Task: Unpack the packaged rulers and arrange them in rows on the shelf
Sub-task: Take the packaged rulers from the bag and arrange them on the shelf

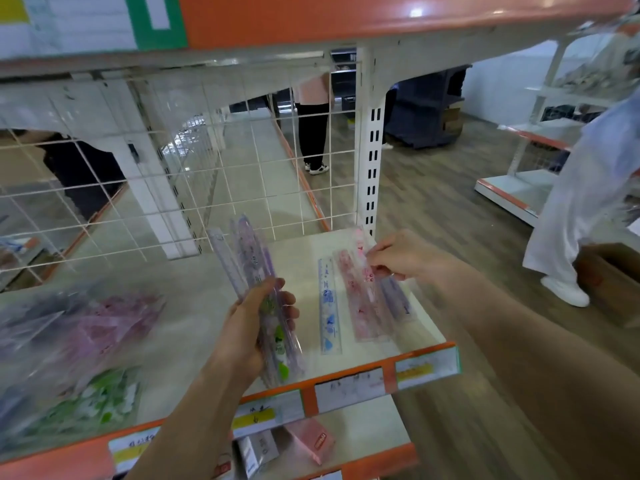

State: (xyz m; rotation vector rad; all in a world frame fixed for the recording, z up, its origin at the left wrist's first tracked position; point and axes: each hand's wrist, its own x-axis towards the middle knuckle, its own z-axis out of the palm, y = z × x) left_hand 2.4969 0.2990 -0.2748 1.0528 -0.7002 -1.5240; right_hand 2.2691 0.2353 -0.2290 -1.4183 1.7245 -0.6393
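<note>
My left hand (254, 327) grips a bundle of clear rulers (258, 271) with purple and green print, held upright above the white shelf (194, 306). My right hand (401, 259) pinches the far end of a pink ruler (363, 296) that lies on the shelf's right part. A blue ruler (329, 306) lies flat to its left. To the pink ruler's right, a purple ruler (398, 299) lies partly under my right wrist.
Plastic bags of packaged rulers (79, 344) lie blurred on the shelf's left. A wire grid (173, 174) backs the shelf. The orange front edge (346, 379) carries price labels. Small boxes (311, 441) sit on the shelf below. People stand in the aisles behind and to the right.
</note>
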